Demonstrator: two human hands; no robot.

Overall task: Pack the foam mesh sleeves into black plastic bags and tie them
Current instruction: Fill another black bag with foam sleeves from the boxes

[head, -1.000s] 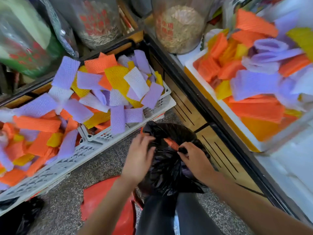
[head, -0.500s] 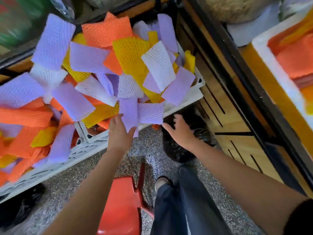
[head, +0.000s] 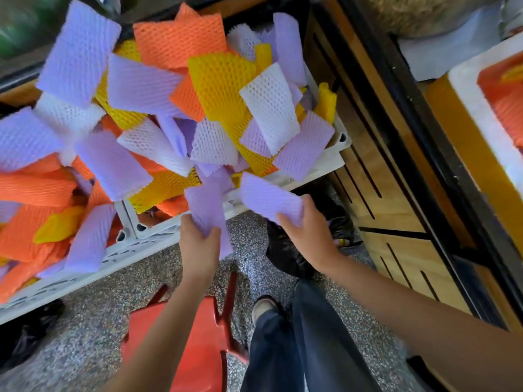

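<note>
Left hand: I see the left hand (head: 199,250) just in front of the front rim of the white plastic crate (head: 336,154). Its fingers and thumb are curled round the lower end of a purple foam mesh sleeve (head: 208,202) that reaches up over that rim.
Right hand: the right hand (head: 308,236) sits off the crate's front right corner and pinches the near end of a second purple sleeve (head: 268,198), which lies across the rim.
Hands: apart, each clamped on its own sleeve. I cannot tell whether the two sleeves touch.
Sleeve pile: the sleeve pile (head: 220,89) of purple, orange, yellow and white pieces is heaped in the crate and spills over its edges.
Bag: the black plastic bag (head: 283,256) stands on the speckled floor (head: 85,335) below the crate's front right corner. The right hand partly hides it, so I cannot read its mouth.
Stool: a red plastic stool (head: 203,349) stands in front of the crate.
Leg: a dark trouser leg (head: 311,349) and a shoe (head: 261,306) are in front of the crate, near the bag.
Cabinet: a wooden cabinet (head: 382,193) stands just right of the crate.
Box: a white foam box (head: 475,108) holding orange sleeves is farther right of the crate.
Other bag: another black bag (head: 25,332) lies on the floor in front of the crate's left stretch.
</note>
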